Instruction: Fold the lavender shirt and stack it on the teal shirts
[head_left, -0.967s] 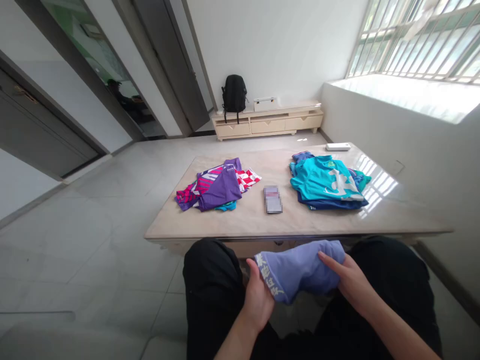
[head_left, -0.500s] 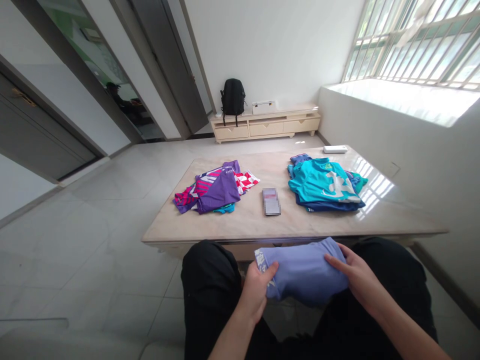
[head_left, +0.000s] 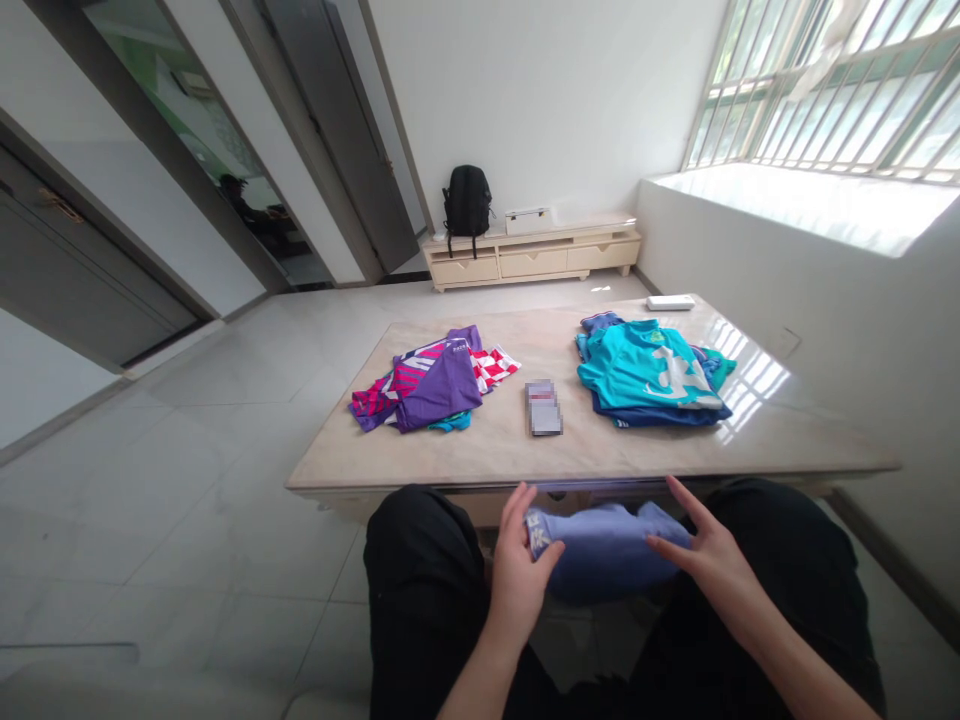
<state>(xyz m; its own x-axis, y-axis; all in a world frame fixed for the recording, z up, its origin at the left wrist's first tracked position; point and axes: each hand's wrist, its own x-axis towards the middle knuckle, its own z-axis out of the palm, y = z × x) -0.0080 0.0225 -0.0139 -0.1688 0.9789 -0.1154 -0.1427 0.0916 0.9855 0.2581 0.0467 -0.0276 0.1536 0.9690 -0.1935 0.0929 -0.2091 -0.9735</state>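
Observation:
A folded periwinkle-blue garment (head_left: pixel 611 545) with a white print at its left end hangs between my knees, just in front of the table edge. At that printed end is my left hand (head_left: pixel 521 560), thumb on the near side and fingers stretched up along the edge. My right hand (head_left: pixel 712 560) has its thumb against the right end. Its index finger points up, apart from the cloth, and the other fingers are mostly hidden. Both hands support the garment, and its underside is in shadow.
On the marble-topped table (head_left: pixel 345 455) lie a pile of purple and pink clothes (head_left: pixel 442 385), a pile of teal and navy clothes (head_left: pixel 652 370), a blurred phone-like rectangle (head_left: pixel 544 408) and a white case (head_left: pixel 670 302). A backpack (head_left: pixel 466 203) stands on the low cabinet (head_left: pixel 532 262).
The garment has tilted and looks thinner from above. My left fingers have moved up round its printed end, and my right index finger has lifted off the cloth.

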